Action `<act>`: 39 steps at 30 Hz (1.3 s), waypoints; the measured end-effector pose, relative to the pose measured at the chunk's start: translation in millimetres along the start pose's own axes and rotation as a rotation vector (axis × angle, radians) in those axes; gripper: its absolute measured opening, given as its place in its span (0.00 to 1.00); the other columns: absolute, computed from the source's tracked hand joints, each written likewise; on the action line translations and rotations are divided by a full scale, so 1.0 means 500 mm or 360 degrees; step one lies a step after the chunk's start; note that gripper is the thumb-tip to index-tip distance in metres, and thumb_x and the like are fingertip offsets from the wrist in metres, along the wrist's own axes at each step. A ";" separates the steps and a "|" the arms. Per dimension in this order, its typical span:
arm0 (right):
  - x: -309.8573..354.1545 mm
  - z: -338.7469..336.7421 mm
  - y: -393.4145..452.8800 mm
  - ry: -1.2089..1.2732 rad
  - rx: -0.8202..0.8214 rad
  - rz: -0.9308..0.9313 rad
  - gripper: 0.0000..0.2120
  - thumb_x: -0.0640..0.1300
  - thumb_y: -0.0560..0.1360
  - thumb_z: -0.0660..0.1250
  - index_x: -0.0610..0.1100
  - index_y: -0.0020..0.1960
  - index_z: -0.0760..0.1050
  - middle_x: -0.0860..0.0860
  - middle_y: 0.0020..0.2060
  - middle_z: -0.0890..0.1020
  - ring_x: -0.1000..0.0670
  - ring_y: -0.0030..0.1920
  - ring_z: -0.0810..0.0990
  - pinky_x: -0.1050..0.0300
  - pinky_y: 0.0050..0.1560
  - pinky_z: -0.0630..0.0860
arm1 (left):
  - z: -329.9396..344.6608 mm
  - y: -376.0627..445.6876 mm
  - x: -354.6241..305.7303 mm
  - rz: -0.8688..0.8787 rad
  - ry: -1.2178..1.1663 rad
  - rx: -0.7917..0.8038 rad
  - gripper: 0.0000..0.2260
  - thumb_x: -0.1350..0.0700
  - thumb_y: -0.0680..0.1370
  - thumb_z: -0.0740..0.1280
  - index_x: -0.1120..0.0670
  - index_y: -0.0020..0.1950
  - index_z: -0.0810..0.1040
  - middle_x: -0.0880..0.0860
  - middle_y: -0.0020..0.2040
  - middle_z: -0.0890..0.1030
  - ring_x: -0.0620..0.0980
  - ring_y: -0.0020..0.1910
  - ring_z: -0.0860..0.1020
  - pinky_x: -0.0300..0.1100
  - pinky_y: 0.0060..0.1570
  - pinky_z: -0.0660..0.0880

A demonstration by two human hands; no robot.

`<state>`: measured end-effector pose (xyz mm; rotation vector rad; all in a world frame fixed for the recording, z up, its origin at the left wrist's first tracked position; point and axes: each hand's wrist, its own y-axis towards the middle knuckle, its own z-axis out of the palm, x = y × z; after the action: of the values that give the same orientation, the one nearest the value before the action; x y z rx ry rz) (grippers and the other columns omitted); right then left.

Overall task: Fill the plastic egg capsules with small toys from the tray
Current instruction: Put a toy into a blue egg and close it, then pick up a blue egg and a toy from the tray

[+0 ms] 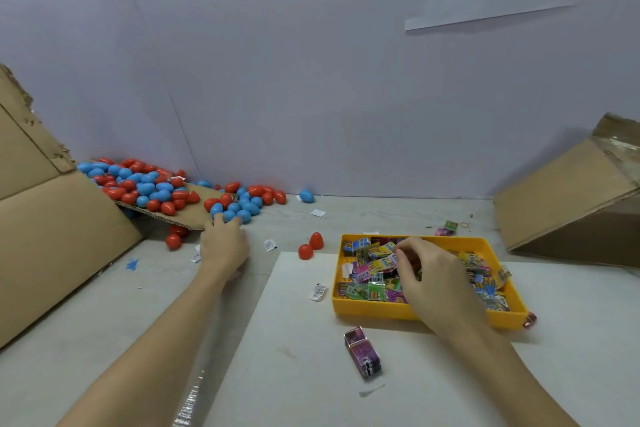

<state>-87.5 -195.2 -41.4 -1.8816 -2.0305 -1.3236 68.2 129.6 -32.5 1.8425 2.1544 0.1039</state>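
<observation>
I judged this to be the picking step: both hands were out at once, one for an egg and one for a toy. My left hand (223,243) lay at the near edge of the heap of eggs (145,187), its fingers stretched forward and touching a blue egg (228,216) at the front of the pile; I could not tell whether it had hold of one. My right hand (424,274) was down in the yellow tray (372,310), its fingers curled in among the small toys (372,269), but from this angle I could not say whether anything was pinched between them.

The next move, as I read it, called for lifting one egg and one toy clear, bringing them together over the table (294,340), opening the egg and closing it round the toy.

The eggs were smooth red and blue plastic, spilled from a tipped cardboard box (52,218) over its flap at the left, against the back wall. Two red eggs (311,246) sat apart, just left of the tray's far corner. The toys were little bright packets, piled thick in the tray. One purple packet (363,352) lay alone on the table in front of the tray.
</observation>
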 end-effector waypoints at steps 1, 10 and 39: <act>-0.002 -0.001 0.000 0.0011 -0.0013 0.0007 0.05 0.45 0.83 0.65 0.49 0.54 0.80 0.57 0.43 0.81 0.57 0.45 0.79 0.65 0.42 0.74 | 0.005 0.015 0.018 0.0068 0.0044 0.0016 0.13 0.57 0.84 0.62 0.57 0.68 0.76 0.60 0.68 0.71 0.62 0.65 0.71 0.53 0.65 0.70; 0.001 -0.002 0.003 0.0018 -0.0006 0.0032 0.05 0.45 0.83 0.65 0.48 0.54 0.79 0.56 0.44 0.81 0.57 0.45 0.80 0.67 0.42 0.75 | -0.041 -0.069 -0.105 0.0254 -0.1046 -0.0128 0.17 0.62 0.76 0.76 0.54 0.63 0.81 0.52 0.56 0.80 0.47 0.45 0.80 0.37 0.45 0.79; 0.046 -0.021 -0.020 0.0216 -0.0049 -0.0160 0.11 0.38 0.79 0.71 0.47 0.60 0.77 0.55 0.47 0.79 0.57 0.46 0.79 0.63 0.47 0.78 | -0.074 -0.304 -0.270 0.0517 -0.2322 0.0404 0.11 0.60 0.82 0.70 0.50 0.63 0.80 0.49 0.54 0.87 0.47 0.54 0.85 0.38 0.53 0.81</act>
<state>-106.6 -182.9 -26.8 -1.6709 -2.0723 -1.4706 -69.2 -23.1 -10.7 1.4774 0.8467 -1.1050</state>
